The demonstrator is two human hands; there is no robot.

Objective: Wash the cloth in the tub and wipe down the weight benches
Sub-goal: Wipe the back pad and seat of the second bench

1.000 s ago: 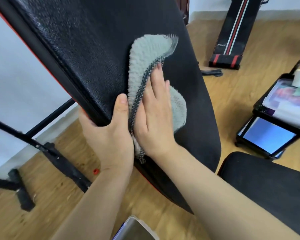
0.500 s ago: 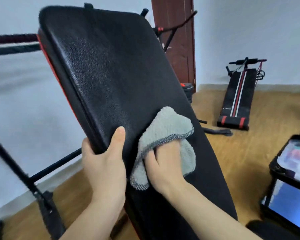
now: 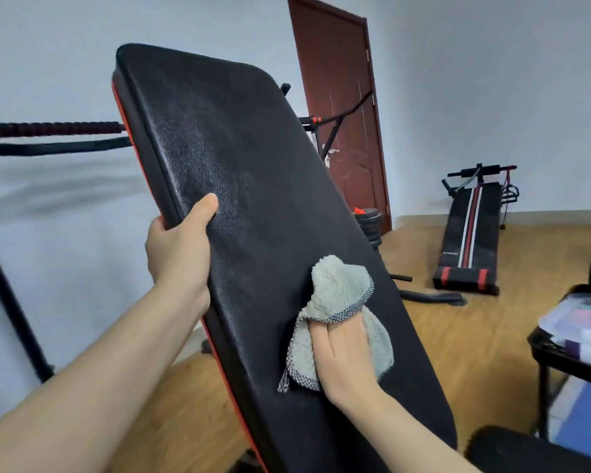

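The left hand (image 3: 180, 247) grips the bench (image 3: 246, 148) by its left edge, thumb on the face and fingers curled behind. The right hand (image 3: 345, 363) presses the cloth (image 3: 338, 288) against the lower part of the tilted pad. Its fingers lie fairly straight, with the tips hidden under a fold. A good wipe likely calls for a firm left grip so the pad does not swing. The bunched cloth would cover more if spread wider. Overlapping strokes should run up to the top corners, then along the edges. The tub is out of view.
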